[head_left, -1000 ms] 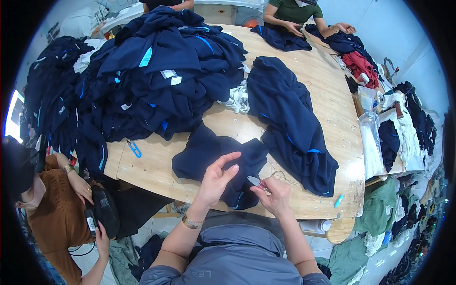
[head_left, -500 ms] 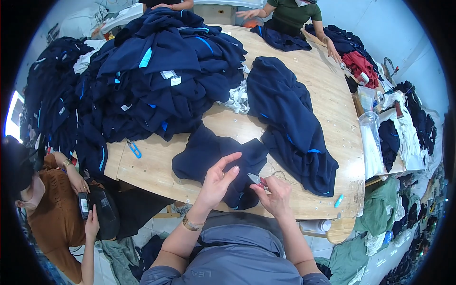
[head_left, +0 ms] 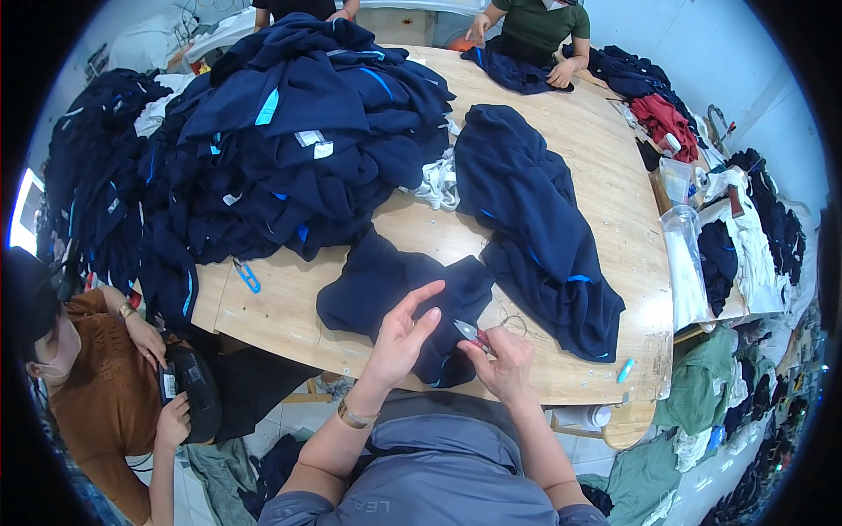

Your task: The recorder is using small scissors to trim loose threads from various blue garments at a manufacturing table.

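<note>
My right hand is closed round a small pair of thread snips, the silver blades pointing up and left and a bit of red showing at the grip. My left hand hovers just left of the blades, thumb and forefinger apart; its other fingers are partly hidden. Beneath both hands a small dark navy garment lies spread at the table's near edge. Beside it on the right rests a long, bunched navy garment with bright blue trim.
A tall heap of navy garments fills the table's left side. A blue tool and a turquoise cap-like piece lie on the wooden table. A seated person holds a dark device at left; another person handles navy cloth opposite.
My right hand and the snips have shifted very slightly left; my left hand stays put. The person opposite has drawn both hands in to the cloth. The person at left has tilted the device.
</note>
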A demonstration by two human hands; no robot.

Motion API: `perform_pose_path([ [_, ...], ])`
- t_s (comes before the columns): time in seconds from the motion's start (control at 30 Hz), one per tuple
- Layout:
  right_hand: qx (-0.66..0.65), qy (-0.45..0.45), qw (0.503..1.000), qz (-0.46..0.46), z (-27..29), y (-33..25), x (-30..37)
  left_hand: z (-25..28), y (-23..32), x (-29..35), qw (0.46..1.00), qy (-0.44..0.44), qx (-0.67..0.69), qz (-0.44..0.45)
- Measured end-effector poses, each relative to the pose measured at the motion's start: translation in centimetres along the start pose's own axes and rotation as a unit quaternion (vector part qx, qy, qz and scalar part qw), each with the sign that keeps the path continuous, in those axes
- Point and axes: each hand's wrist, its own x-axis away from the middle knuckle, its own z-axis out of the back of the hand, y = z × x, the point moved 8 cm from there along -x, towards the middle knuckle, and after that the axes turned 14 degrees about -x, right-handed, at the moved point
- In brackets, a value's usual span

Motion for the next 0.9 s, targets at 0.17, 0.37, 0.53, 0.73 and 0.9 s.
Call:
perform_pose_path([
  [0.17,-0.031,0.017,0.999,-0.024,0.2,0.5,0.4,0.1,0.0,0.0,1.0,0.005,0.005,-0.001],
  [0.37,-0.039,0.015,0.999,-0.035,0.0,0.6,0.7,0.1,-0.3,0.0,1.0,0.008,-0.002,-0.008],
  [0.53,-0.038,0.022,0.998,-0.039,-0.1,0.4,0.5,-0.1,0.0,0.0,0.999,0.013,-0.035,-0.037],
  [0.73,0.004,0.023,1.0,-0.01,0.1,0.0,0.3,-0.2,1.0,0.5,0.996,0.024,-0.071,-0.045],
  [0.9,0.05,0.011,0.999,0.013,0.4,-0.7,0.0,-0.3,1.1,0.8,0.991,0.023,-0.122,-0.039],
])
